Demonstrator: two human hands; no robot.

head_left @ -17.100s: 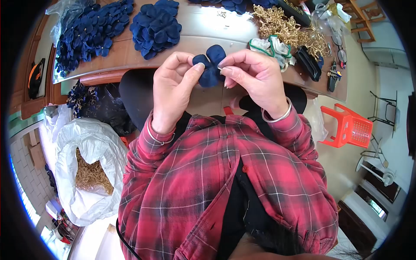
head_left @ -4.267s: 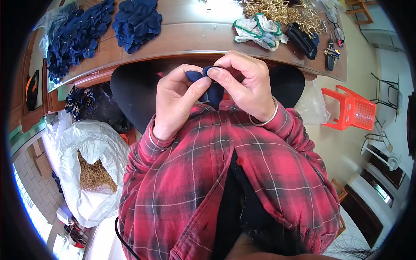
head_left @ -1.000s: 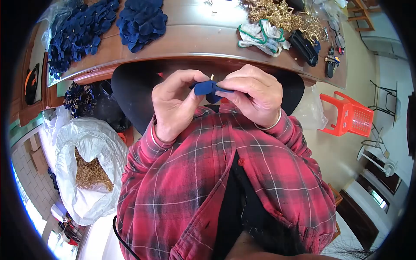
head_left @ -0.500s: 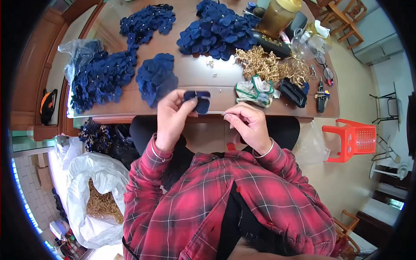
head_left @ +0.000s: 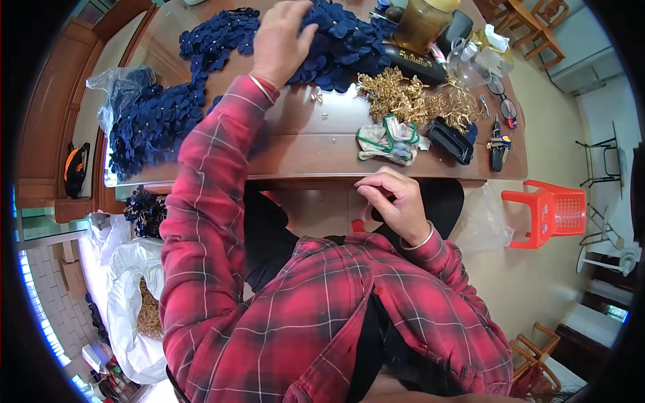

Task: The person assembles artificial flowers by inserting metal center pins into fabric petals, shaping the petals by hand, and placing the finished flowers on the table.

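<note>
My left hand [head_left: 281, 41] reaches far across the table, over the edge of a heap of dark blue fabric flowers [head_left: 336, 50]. Its thumb and fingers are apart, and I see nothing held in it. Close to the table's front edge is my right hand [head_left: 396, 201], thumb and forefinger pinched together. Whatever is between those fingertips is too small to make out. More blue flowers [head_left: 158, 121] lie in a band along the left side. My left forearm covers most of the pile between. Small gold pieces [head_left: 316, 96] lie on the tabletop.
Gold wire sprigs [head_left: 396, 94] are heaped right of centre, near white gloves with green trim [head_left: 388, 141] and an open black case [head_left: 451, 141]. A jar [head_left: 423, 27], eyeglasses [head_left: 507, 107] and a red plastic stool [head_left: 551, 213] are on the right. A white sack [head_left: 131, 322] stands left.
My left hand has moved from the table's front edge up to the flower heap, and the blue flower it held is no longer visible in it. My right hand, still pinched, has shifted slightly right.
</note>
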